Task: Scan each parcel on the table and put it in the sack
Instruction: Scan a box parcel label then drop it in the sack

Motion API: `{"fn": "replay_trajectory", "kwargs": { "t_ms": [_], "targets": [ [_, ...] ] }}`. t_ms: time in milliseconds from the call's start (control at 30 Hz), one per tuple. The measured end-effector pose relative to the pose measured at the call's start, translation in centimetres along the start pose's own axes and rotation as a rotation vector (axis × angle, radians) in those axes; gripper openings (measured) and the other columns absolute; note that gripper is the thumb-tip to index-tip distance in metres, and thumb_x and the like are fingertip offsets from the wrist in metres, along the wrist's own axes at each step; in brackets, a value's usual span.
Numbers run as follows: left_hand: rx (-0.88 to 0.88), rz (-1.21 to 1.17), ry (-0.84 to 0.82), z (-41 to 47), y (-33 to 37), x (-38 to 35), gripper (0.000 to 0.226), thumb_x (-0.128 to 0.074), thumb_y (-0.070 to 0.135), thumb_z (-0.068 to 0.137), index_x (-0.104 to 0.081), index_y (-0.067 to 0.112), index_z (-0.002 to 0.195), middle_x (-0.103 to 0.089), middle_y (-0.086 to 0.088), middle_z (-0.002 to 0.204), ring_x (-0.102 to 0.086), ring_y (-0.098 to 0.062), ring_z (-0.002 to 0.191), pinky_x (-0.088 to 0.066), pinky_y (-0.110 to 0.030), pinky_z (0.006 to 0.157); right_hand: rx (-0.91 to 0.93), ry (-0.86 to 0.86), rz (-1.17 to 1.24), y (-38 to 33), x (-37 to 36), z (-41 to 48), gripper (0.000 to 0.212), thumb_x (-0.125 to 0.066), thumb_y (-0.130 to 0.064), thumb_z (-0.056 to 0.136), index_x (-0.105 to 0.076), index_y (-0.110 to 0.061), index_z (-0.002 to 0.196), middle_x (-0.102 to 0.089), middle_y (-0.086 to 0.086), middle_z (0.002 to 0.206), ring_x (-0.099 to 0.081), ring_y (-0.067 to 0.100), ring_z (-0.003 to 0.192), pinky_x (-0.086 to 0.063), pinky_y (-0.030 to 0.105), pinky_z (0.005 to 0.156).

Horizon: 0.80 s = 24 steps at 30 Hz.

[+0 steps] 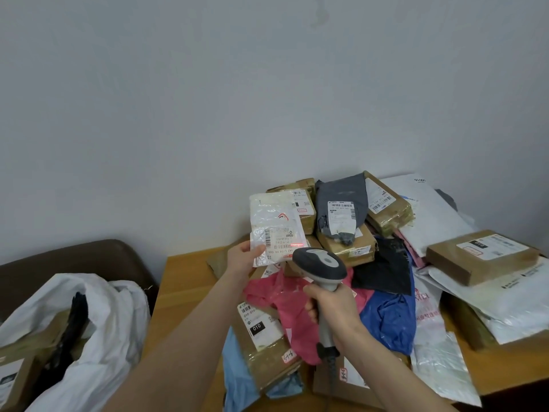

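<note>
– against the far side, plain grey wall (208, 84). below it, wooden table (190, 292), right half buried.
– buried under what?
– parcel heap (389, 203): taped brown boxes and white, grey, black, pink and blue mailer bags, overlapping, many labels up. flat cardboard box (481, 257) lies on white bags at the right edge.
– and the sack?
– white sack (118, 322), left of the table and lower, mouth open, slumped in front of a dark brown seat (89, 257). a brown box (17, 376) and something black show inside.
– which parcel is in hand?
– small white padded parcel (273, 221), raised above the heap's left side, label toward the camera. left hand (242, 258) pinches its lower left corner, thumb on the front, fingers behind.
– right hand?
– right hand (335, 307) wrapped tight round the handle of a grey scanner (323, 269). scanner head aimed at the label, near it; contact cannot be told. cable drops toward the near table edge.
– any beam?
– red glow (297, 244) on the label's lower right part.
</note>
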<state>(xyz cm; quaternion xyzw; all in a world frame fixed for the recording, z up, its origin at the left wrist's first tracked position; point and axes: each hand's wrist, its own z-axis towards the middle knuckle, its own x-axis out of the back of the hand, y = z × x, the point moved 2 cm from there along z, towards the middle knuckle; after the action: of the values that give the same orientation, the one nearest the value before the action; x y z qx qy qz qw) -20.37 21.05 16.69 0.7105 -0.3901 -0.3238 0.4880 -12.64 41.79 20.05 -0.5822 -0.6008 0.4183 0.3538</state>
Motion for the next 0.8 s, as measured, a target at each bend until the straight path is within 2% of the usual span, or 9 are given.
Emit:
{"fn": "replay_trajectory", "kwargs": {
  "t_ms": [167, 333, 500, 633, 733, 800],
  "targets": [
    [-0.012, 0.002, 0.028, -0.7, -0.1, 0.3, 0.012, -0.068, 0.001, 0.084, -0.065, 0.013, 0.087, -0.072, -0.004, 0.078, -0.071, -0.015, 0.065, -0.055, -0.024, 0.051, 0.003, -0.02, -0.024, -0.1, 0.2, -0.8, 0.019, -0.063, 0.0, 0.083, -0.061, -0.002, 0.064, -0.057, 0.008, 0.05, -0.049, 0.017, 0.044, -0.042, 0.028, 0.047],
    [-0.015, 0.005, 0.033, -2.0, -0.1, 1.2, 0.011, -0.068, 0.004, 0.086, -0.066, 0.012, 0.093, -0.072, -0.004, 0.083, -0.072, -0.019, 0.074, -0.058, -0.03, 0.061, 0.011, -0.055, -0.05, 0.1, 0.0, -1.9, 0.02, -0.063, -0.001, 0.084, -0.061, -0.004, 0.064, -0.056, 0.007, 0.051, -0.049, 0.017, 0.045, -0.042, 0.028, 0.048],
    [-0.044, -0.026, 0.065, -4.4, -0.3, 2.8, 0.012, -0.066, 0.002, 0.086, -0.066, 0.012, 0.093, -0.073, 0.002, 0.07, -0.071, -0.013, 0.06, -0.053, -0.023, 0.048, 0.03, -0.118, -0.052, 0.6, -0.6, -3.3, 0.023, -0.063, 0.001, 0.084, -0.059, -0.004, 0.062, -0.054, 0.007, 0.049, -0.048, 0.015, 0.041, -0.041, 0.027, 0.045],
    [-0.067, -0.002, 0.118, -6.3, -0.7, 5.2, 0.011, -0.065, 0.004, 0.087, -0.066, 0.011, 0.096, -0.071, -0.004, 0.086, -0.068, -0.015, 0.072, -0.054, -0.024, 0.058, 0.05, -0.211, -0.029, 0.9, -2.6, -4.2, 0.014, -0.066, -0.003, 0.084, -0.063, -0.002, 0.071, -0.059, 0.009, 0.055, -0.053, 0.018, 0.046, -0.046, 0.03, 0.05],
    [-0.061, -0.037, 0.158, -7.7, -0.9, 8.8, 0.01, -0.063, 0.006, 0.09, -0.065, 0.013, 0.096, -0.071, -0.001, 0.083, -0.069, -0.009, 0.064, -0.052, -0.018, 0.051, 0.071, -0.269, -0.043, 0.7, -5.7, -4.4, 0.016, -0.066, -0.002, 0.085, -0.063, -0.005, 0.069, -0.062, 0.007, 0.054, -0.056, 0.014, 0.043, -0.047, 0.024, 0.044],
    [-0.059, -0.047, 0.213, -8.4, -1.0, 12.1, 0.01, -0.063, 0.008, 0.091, -0.064, 0.013, 0.099, -0.071, 0.0, 0.084, -0.069, -0.006, 0.063, -0.051, -0.016, 0.05, 0.091, -0.318, -0.063, 0.6, -8.6, -4.4, 0.016, -0.066, -0.001, 0.085, -0.064, -0.005, 0.069, -0.062, 0.009, 0.056, -0.055, 0.013, 0.043, -0.046, 0.025, 0.045]
  ]
}}
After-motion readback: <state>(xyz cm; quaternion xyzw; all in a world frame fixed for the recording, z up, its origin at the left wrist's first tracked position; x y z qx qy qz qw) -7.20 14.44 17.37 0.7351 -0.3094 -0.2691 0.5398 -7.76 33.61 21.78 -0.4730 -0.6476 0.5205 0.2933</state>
